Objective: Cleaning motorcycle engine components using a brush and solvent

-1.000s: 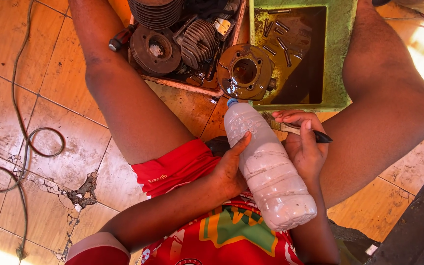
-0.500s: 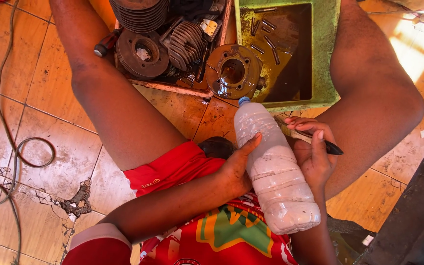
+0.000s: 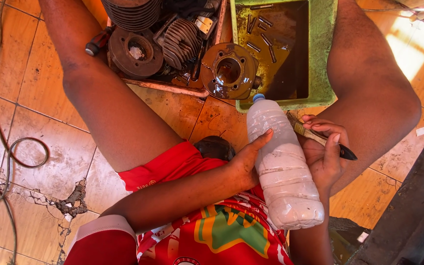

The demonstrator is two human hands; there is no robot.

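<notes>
Head view: the person sits on the tiled floor [image 3: 40, 162] with legs spread. The left hand [image 3: 245, 164] is wrapped around the left side of a plastic bottle [image 3: 281, 169], thumb stretched up along it. The bottle lies tilted over the lap, its blue cap [image 3: 258, 97] pointing away from the body toward the near edge of a green tray [image 3: 323, 59]; it holds a cloudy whitish liquid. The right hand [image 3: 326, 154] presses against the bottle's right side, and its fingers are closed on a small brush [image 3: 320, 139], bristles near the bottle's shoulder, dark handle sticking out toward the right thigh.

The tray holds dark oily liquid and several bolts [image 3: 261, 34]. A round flanged part [image 3: 228, 71], wet with oil, rests at the tray's near left corner. Left of it lies a shallow tray with a finned cylinder [image 3: 180, 43] and a disc [image 3: 134, 51]; a screwdriver [image 3: 98, 43] lies at its left edge. A cable [image 3: 11, 147] loops over the floor at far left, near cracked tiles.
</notes>
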